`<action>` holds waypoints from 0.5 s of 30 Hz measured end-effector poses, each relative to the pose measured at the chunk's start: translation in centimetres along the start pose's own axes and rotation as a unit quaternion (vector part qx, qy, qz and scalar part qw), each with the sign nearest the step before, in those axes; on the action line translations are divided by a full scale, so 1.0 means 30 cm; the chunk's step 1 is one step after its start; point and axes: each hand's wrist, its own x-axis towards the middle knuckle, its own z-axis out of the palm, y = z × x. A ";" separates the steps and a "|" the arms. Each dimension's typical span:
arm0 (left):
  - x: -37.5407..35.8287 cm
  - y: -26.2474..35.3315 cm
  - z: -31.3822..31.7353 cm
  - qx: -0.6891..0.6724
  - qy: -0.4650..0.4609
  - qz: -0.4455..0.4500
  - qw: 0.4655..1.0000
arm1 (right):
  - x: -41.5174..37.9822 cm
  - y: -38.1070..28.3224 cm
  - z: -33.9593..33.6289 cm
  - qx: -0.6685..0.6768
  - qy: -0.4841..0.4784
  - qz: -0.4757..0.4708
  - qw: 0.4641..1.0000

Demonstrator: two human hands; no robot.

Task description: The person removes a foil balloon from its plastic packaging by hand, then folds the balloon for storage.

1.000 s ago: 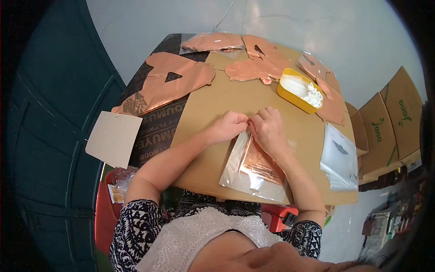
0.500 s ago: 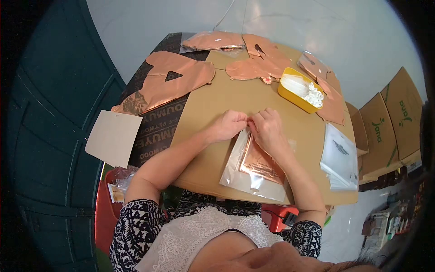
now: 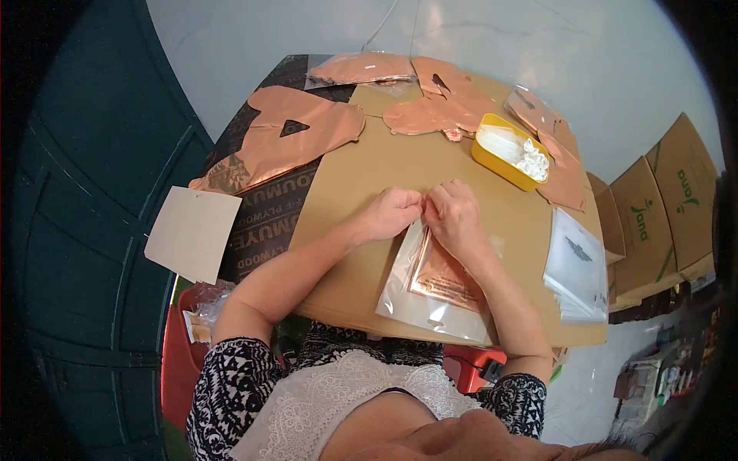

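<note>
Near the middle of the frame, the left hand (image 3: pixel 388 215) and the right hand (image 3: pixel 453 215) meet at the top edge of a clear plastic bag (image 3: pixel 430 280) that lies flat on the brown cardboard worktop (image 3: pixel 361 177). Both hands have their fingers pinched on the mouth of the bag, thumbs almost touching each other. Inside the bag is a folded rose-gold foil balloon (image 3: pixel 444 278). At the upper right stands a yellow rectangular plastic tray (image 3: pixel 492 161) with small white pieces in it. Just right of the bag lies a stack of clear empty bags (image 3: pixel 578 265). More flat rose-gold foil balloons (image 3: pixel 284 138) are spread along the upper part of the worktop.
</note>
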 end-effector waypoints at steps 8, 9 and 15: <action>-0.010 0.029 -0.010 -0.089 0.003 -0.035 0.995 | -0.006 0.034 0.013 0.158 0.004 0.251 0.955; -0.014 0.037 -0.014 -0.120 0.008 -0.031 0.992 | -0.001 0.056 0.008 0.189 0.015 0.299 0.935; -0.002 0.021 -0.132 -0.200 0.067 -0.094 0.973 | -0.020 0.284 -0.029 0.386 0.161 0.351 0.838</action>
